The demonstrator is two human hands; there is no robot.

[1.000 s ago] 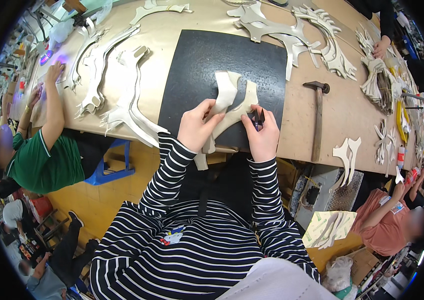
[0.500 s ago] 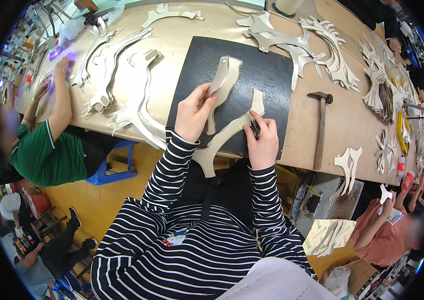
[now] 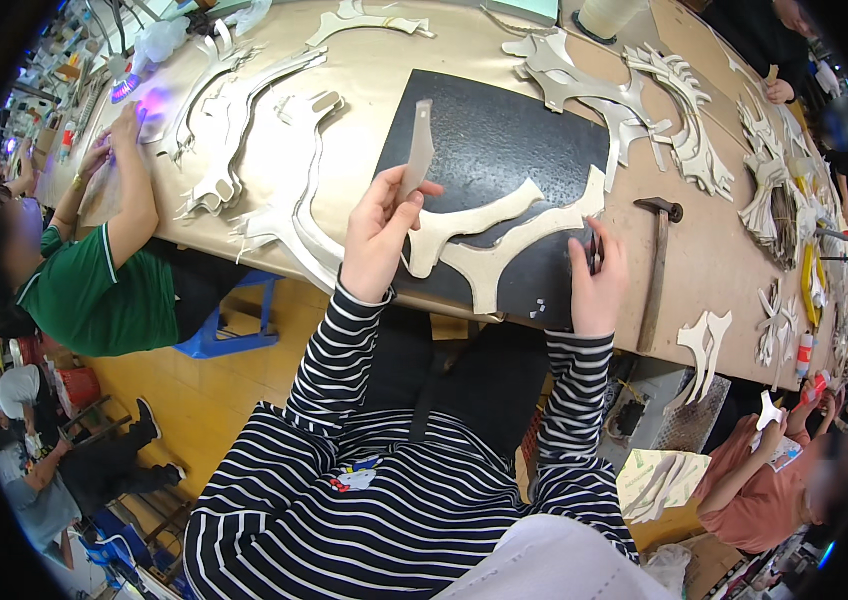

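Note:
My left hand (image 3: pixel 381 232) pinches a cream, flat Y-shaped cutout (image 3: pixel 423 150), which looks like a shoe-upper part. One arm of it stands up above my fingers; another seems to reach right across the black mat (image 3: pixel 504 115). A second cream cutout (image 3: pixel 479 262) lies on the mat, its far end close to my right hand (image 3: pixel 599 278). The right fingers are curled around a small dark tool (image 3: pixel 596 252), mostly hidden in the hand. Tiny pale scraps (image 3: pixel 538 307) lie on the mat's near edge.
Right of the mat lies a wooden-handled hammer (image 3: pixel 658 270). Stacks of cream cutouts (image 3: pixel 584 75) lie beyond it, with more long cutouts (image 3: pixel 314 150) to the left. A co-worker in a green shirt (image 3: pixel 104 295) sits left, another in a pink shirt (image 3: pixel 759 490) right.
My right hand has let go of the second cutout and moved right. That cutout now lies on the mat. My left hand has turned its cutout and shifted slightly left.

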